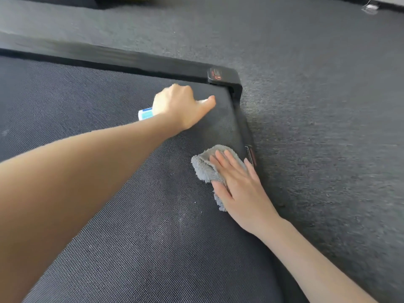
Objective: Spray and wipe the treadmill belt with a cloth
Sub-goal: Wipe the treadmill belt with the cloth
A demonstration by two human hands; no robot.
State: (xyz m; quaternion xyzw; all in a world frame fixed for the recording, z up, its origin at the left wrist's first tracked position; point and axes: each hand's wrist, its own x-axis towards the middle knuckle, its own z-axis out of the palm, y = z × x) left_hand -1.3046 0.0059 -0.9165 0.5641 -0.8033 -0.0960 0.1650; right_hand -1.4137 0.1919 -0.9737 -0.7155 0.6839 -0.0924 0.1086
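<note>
Left hand, fingers curled round the spray bottle, held near the far corner of the treadmill belt, I judge to wet it; my right hand, fingers straight and slightly spread, presses the grey cloth flat on the belt beside the black frame, ready to wipe.

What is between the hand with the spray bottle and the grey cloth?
Only bare treadmill belt, seen in the head view, lies between the left hand gripping the spray bottle and the cloth under the flat right hand.
</note>
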